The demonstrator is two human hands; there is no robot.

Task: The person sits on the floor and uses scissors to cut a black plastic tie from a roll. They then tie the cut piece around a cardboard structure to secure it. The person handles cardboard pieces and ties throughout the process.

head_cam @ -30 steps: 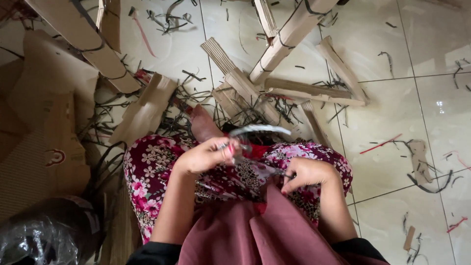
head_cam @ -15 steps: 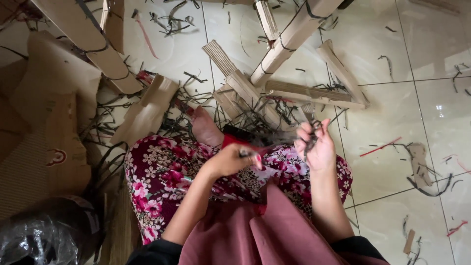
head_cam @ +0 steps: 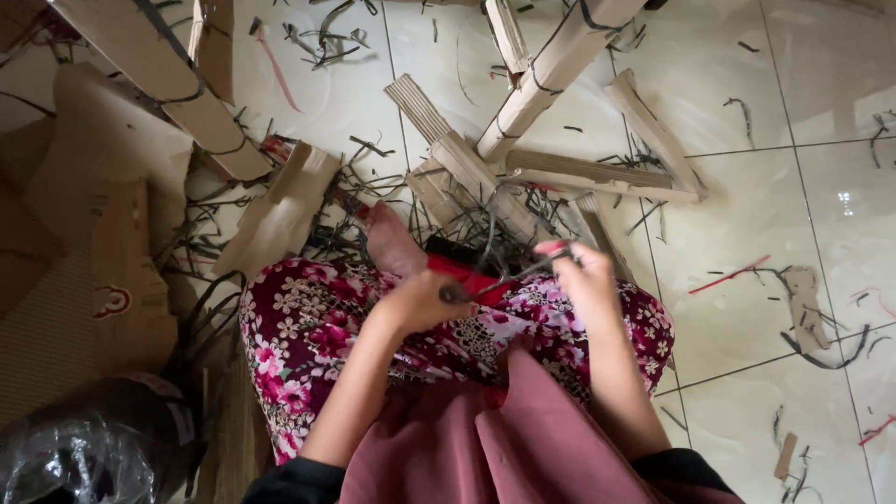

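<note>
Over the flowered lap, the left hand [head_cam: 420, 301] grips one end of a thin dark strap [head_cam: 509, 277] and the right hand [head_cam: 583, 280] pinches its other end, cardboard strips [head_cam: 560, 173] littering the tiled floor [head_cam: 747, 224] beyond.

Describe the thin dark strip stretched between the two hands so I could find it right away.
Start at the red floral skirt covering the seated person's lap. Just above it, the left hand and right hand meet. The thin dark strip runs taut between them, off the floor, unlike the loose dark scraps lying on the pale tiled floor.
</note>
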